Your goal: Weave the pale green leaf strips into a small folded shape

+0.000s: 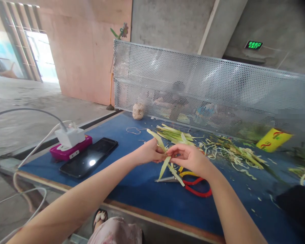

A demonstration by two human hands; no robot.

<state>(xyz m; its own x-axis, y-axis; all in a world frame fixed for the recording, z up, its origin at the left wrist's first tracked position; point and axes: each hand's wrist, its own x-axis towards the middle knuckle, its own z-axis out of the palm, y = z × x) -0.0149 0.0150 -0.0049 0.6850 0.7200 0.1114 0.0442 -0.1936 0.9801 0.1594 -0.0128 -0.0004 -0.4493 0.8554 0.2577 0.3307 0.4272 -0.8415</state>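
Note:
Pale green leaf strips cross one another between my two hands, above the blue table. My left hand is closed on them, with one strip sticking up past the fingers. The fingers of my right hand pinch the strips close beside the left fingertips. Just under the hands lie scissors with red and yellow handles, partly covered by the hanging strip ends. Behind the hands rests a pile of cut green strips. A thin loop of string lies to its left.
A black phone and a magenta power strip with a white plug lie left. Leaf scraps and a yellow packet are at right. A perforated metal screen borders the table's back; a person is behind it.

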